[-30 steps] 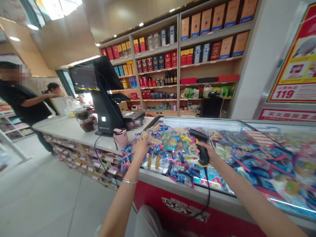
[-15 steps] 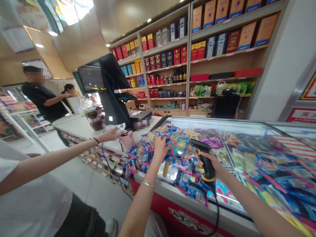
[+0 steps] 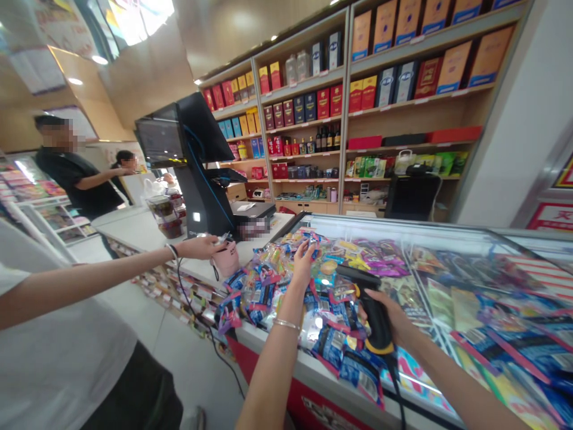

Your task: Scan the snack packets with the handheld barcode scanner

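Observation:
My right hand (image 3: 394, 322) is closed round a black barcode scanner (image 3: 373, 307) with a yellow ring at its base, held over a heap of several small snack packets (image 3: 286, 286) on the glass lid of a chest freezer (image 3: 447, 239). My left hand (image 3: 303, 263), with a thin bracelet on the wrist, reaches into the far side of the heap and its fingers close on one packet. A person in a white shirt at the left stretches an arm across; that hand (image 3: 199, 246) holds something small over a pink pouch (image 3: 226, 260).
A black till with a screen (image 3: 179, 149) stands on the white counter (image 3: 134, 230), a receipt printer behind it. Shelves of boxed bottles (image 3: 358, 95) fill the back wall. Two more people stand far left. The scanner's cable (image 3: 398, 388) hangs off the freezer edge.
The view swung right and closer. A person in white came in from the left and reached to the pink pouch. My left hand moved further back across the packets.

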A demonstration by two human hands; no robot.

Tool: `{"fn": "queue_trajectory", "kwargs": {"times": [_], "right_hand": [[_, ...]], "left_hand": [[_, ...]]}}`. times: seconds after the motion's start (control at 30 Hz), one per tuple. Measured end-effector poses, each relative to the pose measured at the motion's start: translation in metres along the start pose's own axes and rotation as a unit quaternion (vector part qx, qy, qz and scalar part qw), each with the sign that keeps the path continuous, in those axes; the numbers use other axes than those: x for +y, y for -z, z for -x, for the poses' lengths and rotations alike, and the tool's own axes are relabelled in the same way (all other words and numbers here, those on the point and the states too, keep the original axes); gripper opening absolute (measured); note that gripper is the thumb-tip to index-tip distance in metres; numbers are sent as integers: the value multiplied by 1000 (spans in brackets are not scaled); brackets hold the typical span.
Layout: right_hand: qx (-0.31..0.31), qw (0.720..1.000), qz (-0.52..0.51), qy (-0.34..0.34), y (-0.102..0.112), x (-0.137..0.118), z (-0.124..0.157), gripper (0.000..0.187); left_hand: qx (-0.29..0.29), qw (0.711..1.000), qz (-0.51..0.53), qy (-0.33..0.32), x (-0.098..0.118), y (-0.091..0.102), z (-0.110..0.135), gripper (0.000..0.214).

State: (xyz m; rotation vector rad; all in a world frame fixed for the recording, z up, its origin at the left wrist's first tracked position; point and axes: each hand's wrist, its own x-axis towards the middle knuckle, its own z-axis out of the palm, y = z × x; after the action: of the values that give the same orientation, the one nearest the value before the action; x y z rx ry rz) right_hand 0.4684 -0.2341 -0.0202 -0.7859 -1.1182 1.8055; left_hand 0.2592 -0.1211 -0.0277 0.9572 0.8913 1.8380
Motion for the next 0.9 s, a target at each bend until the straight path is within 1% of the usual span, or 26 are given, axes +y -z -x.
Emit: {"fn": "queue_trajectory", "kwargs": {"times": [0.1,0.17,0.23,0.3,0.37,0.43,0.53,0.7,0.8,0.9], "right_hand": [[2,1000,-2,2,-3,0,1,30],[1,1000,-5,8,-4,0,1,30],[6,1000,-4,12,-4,1,1,30],[22,1000,0,10,-3,2,1,30],[47,999,4,16,-2,2,1,31],[65,997,15,35,-1,0,1,31],[67,994,54,73,-1,-5,4,33],[71,984,106,126,-1,-9,4,37],[59,981,130,131,0,-8,3,35],[50,979,148,129,0,-8,4,34]], "left_hand": [[-8,999,-52,-1,-1,1,5,54],[-26,997,-74,-3,-2,3,8,57],[-45,995,-91,-7,-1,5,9,63],[-56,990,-128,-15,-1,7,10,70],[-52,978,-199,-37,-1,8,9,72],[-35,957,-279,-69,0,8,9,70],[-28,929,-354,-100,1,7,10,68],[-48,905,-406,-118,4,5,14,63],[-61,903,-411,-108,5,4,13,60],[-67,907,-407,-85,4,4,12,62]]}}
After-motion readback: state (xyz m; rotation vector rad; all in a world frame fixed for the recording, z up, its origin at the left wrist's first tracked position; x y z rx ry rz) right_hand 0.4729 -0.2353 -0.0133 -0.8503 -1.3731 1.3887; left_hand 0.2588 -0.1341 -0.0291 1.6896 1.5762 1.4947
